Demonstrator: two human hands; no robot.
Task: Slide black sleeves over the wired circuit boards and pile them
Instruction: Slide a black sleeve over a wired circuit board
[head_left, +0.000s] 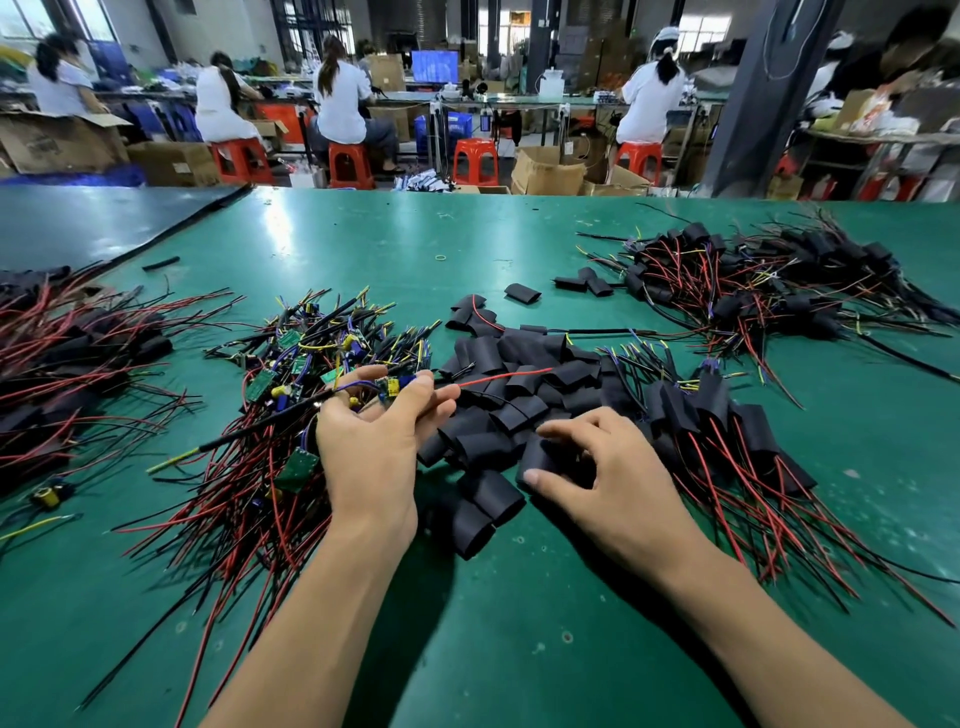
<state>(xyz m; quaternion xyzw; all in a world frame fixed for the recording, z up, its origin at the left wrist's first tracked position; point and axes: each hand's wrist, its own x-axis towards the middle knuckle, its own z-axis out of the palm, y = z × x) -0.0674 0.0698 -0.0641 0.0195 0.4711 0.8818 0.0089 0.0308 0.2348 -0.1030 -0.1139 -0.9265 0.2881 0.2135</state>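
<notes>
Our left hand (379, 441) pinched a wired circuit board (390, 385) just left of the sleeve pile (524, 379); right hand (613, 467) gripped one black sleeve (537, 457) at its near edge. We needed leads (504, 375) bunched before threading.

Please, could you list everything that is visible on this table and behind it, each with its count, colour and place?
bare wired boards: one pile, uncountable, green with red, black, yellow and blue wires, centre-left
loose sleeves: one pile, black, centre
sleeved boards: three piles, black with red wires; far left, far right, beside the right hand
table: one, green
workers: four seated, white tops, background
stools: several, red, background
cardboard boxes: several, brown, on the floor behind
left hand: holds one wired board
right hand: pinches one black sleeve
</notes>
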